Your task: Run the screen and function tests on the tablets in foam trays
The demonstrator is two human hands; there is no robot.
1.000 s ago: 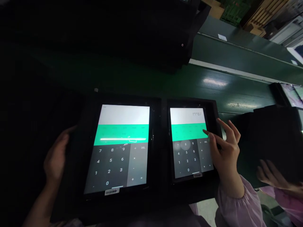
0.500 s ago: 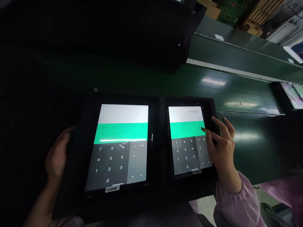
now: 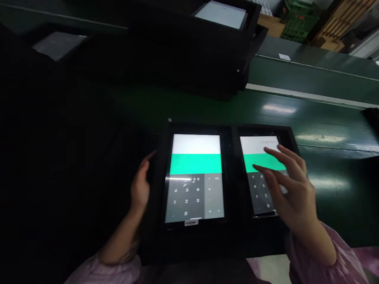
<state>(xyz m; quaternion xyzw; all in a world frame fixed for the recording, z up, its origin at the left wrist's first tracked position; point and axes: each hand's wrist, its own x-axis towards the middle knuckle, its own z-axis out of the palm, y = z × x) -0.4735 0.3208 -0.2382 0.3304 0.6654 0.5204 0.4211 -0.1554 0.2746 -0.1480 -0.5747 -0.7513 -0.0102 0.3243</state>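
Observation:
Two tablets lie side by side in a black tray (image 3: 227, 232), both showing a calculator with a white display, a green band and a grey keypad. My left hand (image 3: 140, 186) grips the left edge of the left tablet (image 3: 195, 177), beside its screen. My right hand (image 3: 288, 185) is spread over the right tablet (image 3: 260, 154), its fingers across the green band and hiding much of the keypad. I cannot tell whether a fingertip touches the glass. Faint characters sit in the right tablet's display, too blurred to read.
The tray rests on a dark green bench (image 3: 322, 118) with a white-edged rail behind it. A stack of black trays (image 3: 192, 51) rises beyond the tablets. Green crates (image 3: 299, 23) stand at the far back right. My pink sleeves (image 3: 314, 256) show at the bottom.
The view has shifted, so the tablets appear further right and smaller. My right hand has spread its fingers over the screen. The other person's hand at the right has left view.

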